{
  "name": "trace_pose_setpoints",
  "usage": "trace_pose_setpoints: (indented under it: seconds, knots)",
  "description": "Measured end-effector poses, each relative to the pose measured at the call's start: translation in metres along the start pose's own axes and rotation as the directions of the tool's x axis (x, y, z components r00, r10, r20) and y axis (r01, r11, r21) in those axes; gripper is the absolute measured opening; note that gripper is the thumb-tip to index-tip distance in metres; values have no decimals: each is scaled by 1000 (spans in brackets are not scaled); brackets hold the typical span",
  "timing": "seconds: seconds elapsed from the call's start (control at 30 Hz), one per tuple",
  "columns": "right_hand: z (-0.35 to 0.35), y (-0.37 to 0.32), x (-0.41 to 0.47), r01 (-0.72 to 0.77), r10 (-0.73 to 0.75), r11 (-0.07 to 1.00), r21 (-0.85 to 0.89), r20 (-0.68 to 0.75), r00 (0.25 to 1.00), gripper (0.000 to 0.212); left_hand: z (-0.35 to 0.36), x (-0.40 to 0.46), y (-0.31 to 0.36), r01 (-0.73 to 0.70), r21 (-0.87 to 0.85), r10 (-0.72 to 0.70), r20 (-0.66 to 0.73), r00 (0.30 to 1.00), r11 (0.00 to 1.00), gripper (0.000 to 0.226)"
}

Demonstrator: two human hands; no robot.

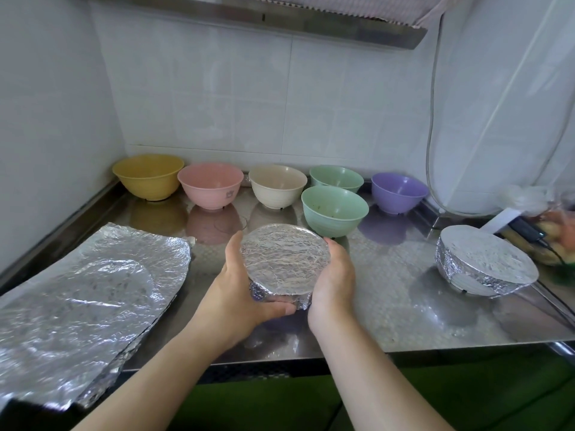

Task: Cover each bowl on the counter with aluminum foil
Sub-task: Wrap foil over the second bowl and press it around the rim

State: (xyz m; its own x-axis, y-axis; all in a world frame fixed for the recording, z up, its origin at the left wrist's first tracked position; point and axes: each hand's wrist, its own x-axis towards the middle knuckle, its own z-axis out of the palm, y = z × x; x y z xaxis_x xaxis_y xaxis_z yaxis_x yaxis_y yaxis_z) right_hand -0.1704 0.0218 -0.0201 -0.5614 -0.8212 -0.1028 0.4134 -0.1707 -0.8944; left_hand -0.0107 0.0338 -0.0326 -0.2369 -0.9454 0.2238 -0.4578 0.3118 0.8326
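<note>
Left hand: the left hand [245,284] cups the left and near side of the foil-covered bowl [283,260], thumb curled along its near lower edge.
Right hand: the right hand [334,281] grips the right side of the same bowl, fingers wrapped round the foil rim.
Held bowl: at the middle of the steel desk [389,290], between both hands, its top sealed flat with crinkled foil.
Second covered bowl: a wrapped bowl [485,262] sits well apart at the right.
Open bowls: along the back wall stand a yellow bowl [148,175], pink bowl [210,185], cream bowl [277,185], two green bowls [334,209] and a purple bowl [399,191], all uncovered.
Foil sheets: loose foil sheets [90,293] lie on the left of the desk.
</note>
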Motion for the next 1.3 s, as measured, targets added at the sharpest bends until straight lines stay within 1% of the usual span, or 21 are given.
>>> trace_pose_setpoints:
  seconds: [0.07, 0.1, 0.17, 0.2, 0.23, 0.3, 0.33, 0.4, 0.43, 0.5, 0.6, 0.7, 0.8, 0.9, 1.0, 1.07, 1.1, 1.13, 1.2, 1.23, 1.3]
  knots:
    - [-8, 1, 2, 29, -29, 997, -71, 9, 1000, 40, -7, 3, -3, 17, -6, -17, 61, 998, 1000, 155]
    - [-14, 1, 4, 53, -53, 989, -135, 4, 999, 42, -10, 5, -7, 29, -15, -28, 96, 995, 999, 157]
    - [-24, -5, 4, 106, -109, 964, -243, 0, 994, 32, -18, 8, -13, 68, -53, -60, 144, 988, 996, 153]
    - [-29, -8, 5, 130, -134, 954, -270, 3, 991, 27, -22, 6, -14, 94, -87, -79, 159, 984, 992, 148]
    - [-32, -11, 6, 142, -147, 948, -285, 4, 989, 25, -26, 3, -12, 118, -126, -96, 168, 981, 985, 140]
    - [-33, -16, 10, 164, -157, 950, -266, 47, 987, 24, -29, -6, 0, 154, -248, -112, 174, 978, 957, 112]
    - [-31, -18, 11, 146, -132, 960, -240, 73, 989, 21, -27, -9, 5, 172, -323, -124, 163, 979, 931, 98]
    - [-25, -20, 14, 40, -16, 984, -173, 139, 990, 21, -18, -10, 12, 206, -482, -177, 105, 979, 852, 79]
    - [-22, -19, 15, -9, 32, 989, -148, 158, 987, 22, -13, -9, 15, 227, -533, -223, 73, 972, 815, 77]
    - [-18, -16, 12, -48, 71, 990, -134, 169, 983, 22, -1, -6, 22, 230, -529, -268, 4, 963, 817, 73]
    - [-17, -10, 8, -49, 70, 990, -134, 153, 986, 27, 13, -2, 26, 224, -479, -318, -123, 940, 849, 59]
    - [-19, -7, 6, -36, 57, 990, -138, 145, 988, 27, 25, 3, 20, 226, -531, -383, -204, 901, 816, 47]
    - [-21, -2, 2, -41, 60, 989, -139, 136, 989, 24, 28, 3, 23, 215, -583, -416, -236, 878, 784, 41]
    - [-25, -2, -1, -20, 40, 981, -192, 103, 994, 20, 24, 2, 27, 227, -581, -429, -237, 872, 782, 38]
    - [-30, -7, 3, 64, -57, 960, -272, 32, 998, 19, 20, 1, 24, 240, -574, -440, -238, 866, 783, 43]
    - [-34, -12, 8, 134, -125, 945, -300, 46, 991, 24, 19, -2, 25, 244, -593, -453, -232, 861, 767, 49]
    - [-33, -16, 10, 132, -118, 948, -289, 64, 991, 27, 20, -4, 26, 249, -594, -450, -217, 866, 765, 47]
    - [-31, -19, 12, 98, -79, 963, -250, 85, 993, 28, 22, -7, 29, 256, -581, -441, -200, 875, 772, 43]
    - [-27, -22, 16, -51, 70, 989, -135, 142, 987, 24, 27, -10, 34, 260, -548, -423, -193, 885, 795, 40]
    - [-27, -21, 16, -101, 118, 989, -107, 170, 978, 24, 29, -11, 35, 256, -539, -417, -199, 887, 802, 41]
    - [-28, -17, 14, -94, 117, 988, -121, 201, 972, 27, 29, -6, 35, 247, -521, -410, -225, 884, 817, 41]
